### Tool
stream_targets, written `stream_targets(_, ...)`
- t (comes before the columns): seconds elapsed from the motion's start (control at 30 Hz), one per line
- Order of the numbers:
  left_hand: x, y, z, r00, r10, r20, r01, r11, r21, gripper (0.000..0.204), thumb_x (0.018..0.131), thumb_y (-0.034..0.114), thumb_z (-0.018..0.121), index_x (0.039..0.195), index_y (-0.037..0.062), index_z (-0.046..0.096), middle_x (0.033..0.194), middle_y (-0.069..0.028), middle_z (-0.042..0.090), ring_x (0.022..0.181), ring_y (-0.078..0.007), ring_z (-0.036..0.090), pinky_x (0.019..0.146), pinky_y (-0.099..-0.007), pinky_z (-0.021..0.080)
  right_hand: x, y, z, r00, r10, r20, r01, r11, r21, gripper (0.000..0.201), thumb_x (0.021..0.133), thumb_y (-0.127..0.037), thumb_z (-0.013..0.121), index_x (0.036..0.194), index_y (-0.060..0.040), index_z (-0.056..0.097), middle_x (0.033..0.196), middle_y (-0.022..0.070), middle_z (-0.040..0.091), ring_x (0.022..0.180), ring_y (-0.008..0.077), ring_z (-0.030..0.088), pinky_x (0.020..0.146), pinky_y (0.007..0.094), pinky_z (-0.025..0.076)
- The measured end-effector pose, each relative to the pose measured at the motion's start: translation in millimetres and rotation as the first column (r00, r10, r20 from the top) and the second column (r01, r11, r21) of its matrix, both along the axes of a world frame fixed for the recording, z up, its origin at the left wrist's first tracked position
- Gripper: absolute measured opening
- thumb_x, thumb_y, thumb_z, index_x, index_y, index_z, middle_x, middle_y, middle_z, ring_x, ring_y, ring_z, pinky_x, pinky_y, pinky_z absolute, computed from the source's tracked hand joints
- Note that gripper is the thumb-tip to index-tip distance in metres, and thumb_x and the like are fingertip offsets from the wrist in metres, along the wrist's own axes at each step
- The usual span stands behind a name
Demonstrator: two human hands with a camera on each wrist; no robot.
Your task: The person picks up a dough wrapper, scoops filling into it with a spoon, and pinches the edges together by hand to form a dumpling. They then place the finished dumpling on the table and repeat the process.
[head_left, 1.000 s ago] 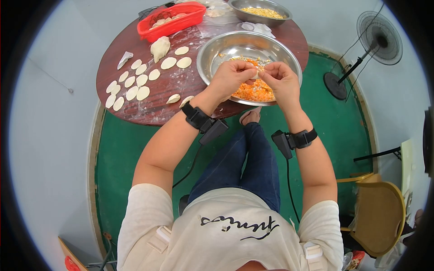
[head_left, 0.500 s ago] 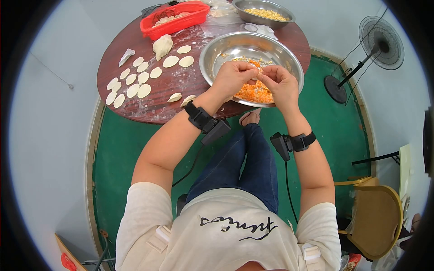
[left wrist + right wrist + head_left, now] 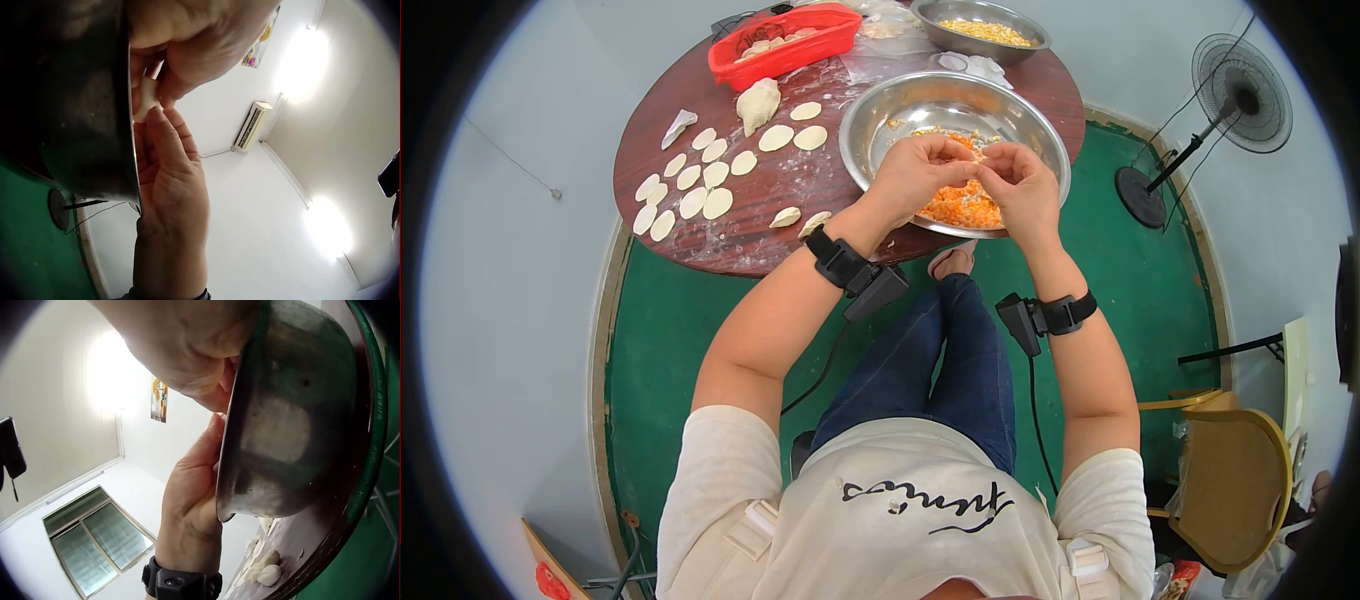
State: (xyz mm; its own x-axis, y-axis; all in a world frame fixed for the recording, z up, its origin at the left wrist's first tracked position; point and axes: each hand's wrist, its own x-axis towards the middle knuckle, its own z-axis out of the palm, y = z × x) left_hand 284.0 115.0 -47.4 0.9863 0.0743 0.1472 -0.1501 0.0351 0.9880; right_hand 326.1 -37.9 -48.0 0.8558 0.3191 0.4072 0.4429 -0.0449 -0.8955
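Observation:
Over the large steel bowl [image 3: 862,110], the left hand [image 3: 910,178] and right hand [image 3: 1024,190] meet at their fingertips. Between them both pinch a small pale dough piece, seen as a white folded edge [image 3: 149,100] in the left wrist view. Orange and white chopped filling [image 3: 960,205] lies in the bowl below. In the right wrist view the bowl's wall [image 3: 281,425] hides the dough and most fingertips. Two folded dumplings [image 3: 785,217] rest on the table by the left forearm. Flat round wrappers [image 3: 776,137] are spread over the table's left side.
A red basket [image 3: 840,40] holding dumplings stands at the back left, near a dough lump [image 3: 758,105]. Behind the large bowl is another steel bowl [image 3: 960,42] with yellow contents. A fan [image 3: 1140,190] stands right of the table, a chair [image 3: 1235,480] at lower right.
The head view has shifted slightly. Both hands stay together over the bowl, their fingertips shifting a little along the dough piece.

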Motion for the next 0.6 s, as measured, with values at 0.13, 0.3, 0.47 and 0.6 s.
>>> stream_targets(0.13,-0.1,-1.6,0.5,0.995,0.000,0.095,0.005,0.999,-0.050,0.035,0.079,0.005,0.066,0.111,-0.0040,0.056,0.092,-0.0089,0.064,0.076,-0.0105,0.060,0.070,-0.0215,0.050,-0.3,-0.5,1.6,1.000,-0.002,-0.018,0.002,1.000,0.006,0.016,0.075,-0.003,0.066,0.090,-0.0007,0.060,0.076,0.0039,0.063,0.069,0.0083,0.059,0.064,0.0210,0.048)
stream_targets(0.3,-6.4,-5.1,7.3,0.995,-0.073,0.075,0.081,0.991,-0.111,0.026,0.079,0.003,0.065,0.103,-0.0032,0.060,0.088,-0.0077,0.064,0.073,-0.0079,0.060,0.066,-0.0196,0.049,4.4,-0.4,-4.3,0.999,0.034,-0.027,-0.033,0.998,0.047,0.016,0.075,-0.003,0.065,0.090,-0.0012,0.059,0.076,0.0027,0.062,0.068,0.0071,0.058,0.064,0.0205,0.048)
stream_targets(0.47,-3.4,-1.4,3.1,0.998,-0.067,0.021,0.067,0.997,-0.032,0.023,0.079,0.005,0.066,0.101,-0.0013,0.062,0.087,-0.0068,0.065,0.073,-0.0082,0.059,0.067,-0.0194,0.048,5.6,-0.7,-5.4,0.999,0.032,-0.040,-0.031,0.999,0.039,0.016,0.075,-0.003,0.065,0.088,-0.0016,0.057,0.075,0.0022,0.061,0.068,0.0068,0.057,0.063,0.0204,0.047)
stream_targets(0.6,-2.2,-0.8,-0.5,1.000,-0.020,0.020,0.020,1.000,-0.006,0.018,0.079,0.006,0.066,0.096,-0.0017,0.063,0.082,-0.0054,0.064,0.072,-0.0092,0.060,0.066,-0.0198,0.048,5.4,-1.3,-5.6,0.999,0.031,-0.026,-0.030,0.999,0.042,0.016,0.075,-0.004,0.066,0.088,-0.0017,0.057,0.074,0.0021,0.061,0.068,0.0070,0.057,0.063,0.0206,0.047)
